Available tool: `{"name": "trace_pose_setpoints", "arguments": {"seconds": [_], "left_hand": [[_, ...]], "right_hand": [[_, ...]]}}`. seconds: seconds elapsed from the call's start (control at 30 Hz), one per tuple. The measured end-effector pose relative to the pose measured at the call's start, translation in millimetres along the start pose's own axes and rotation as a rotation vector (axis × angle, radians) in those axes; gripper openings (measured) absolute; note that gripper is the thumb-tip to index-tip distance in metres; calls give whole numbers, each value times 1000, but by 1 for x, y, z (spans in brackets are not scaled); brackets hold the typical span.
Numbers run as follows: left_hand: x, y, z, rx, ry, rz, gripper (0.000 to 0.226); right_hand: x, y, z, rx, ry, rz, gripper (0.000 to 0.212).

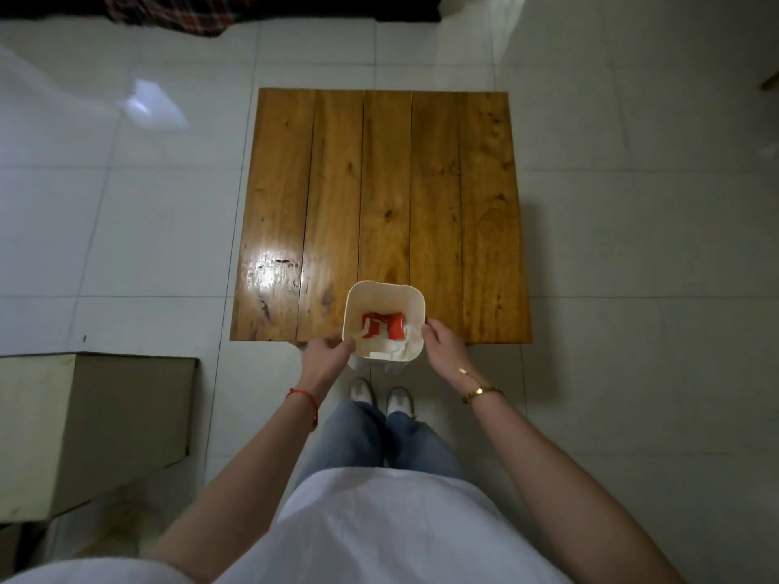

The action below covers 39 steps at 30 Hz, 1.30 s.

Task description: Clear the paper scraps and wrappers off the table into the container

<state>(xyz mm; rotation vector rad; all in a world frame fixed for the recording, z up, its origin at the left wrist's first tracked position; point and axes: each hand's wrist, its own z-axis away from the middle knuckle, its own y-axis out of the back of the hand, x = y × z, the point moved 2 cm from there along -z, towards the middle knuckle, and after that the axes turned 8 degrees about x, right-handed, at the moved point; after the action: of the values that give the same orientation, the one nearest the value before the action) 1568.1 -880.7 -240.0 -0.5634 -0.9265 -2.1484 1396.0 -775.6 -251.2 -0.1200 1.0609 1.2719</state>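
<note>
From the head camera I see my left hand (326,351) and right hand (442,341) gripping opposite sides of the white container (415,303), red wrapper (383,325) inside, over the wooden surface (379,183) near edge; open tiled floor (632,246) surrounds it

Home: tiled floor (168,229), wooden table (379,183)

White short-sleeved top (379,528); arms bare. Blue jeans (379,440). White shoes (381,396). Thin red string bracelet (304,399) on left wrist. Gold bracelet (480,392) on right wrist; small gold clasp above it.
</note>
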Motion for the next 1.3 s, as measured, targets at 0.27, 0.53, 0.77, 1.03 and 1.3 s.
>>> {"name": "trace_pose_setpoints", "arguments": {"seconds": [0.27, 0.53, 0.77, 1.03, 1.3], "left_hand": [[81, 13, -76, -50, -149, -40, 29], [151, 22, -178, -181, -224, -146, 37], [173, 26, -251, -269, -208, -226, 43], [170, 21, -273, -354, -166, -265, 45], [167, 28, -266, -287, -130, -253, 55]], "right_hand": [[-71, 10, -83, 30, 51, 33, 29], [-132, 1, -185, 53, 46, 50, 29], [-160, -15, -249, 66, 6, 85, 29], [-155, -28, -268, 87, -14, 96, 28], [-154, -27, -259, 103, -53, 126, 44]]}}
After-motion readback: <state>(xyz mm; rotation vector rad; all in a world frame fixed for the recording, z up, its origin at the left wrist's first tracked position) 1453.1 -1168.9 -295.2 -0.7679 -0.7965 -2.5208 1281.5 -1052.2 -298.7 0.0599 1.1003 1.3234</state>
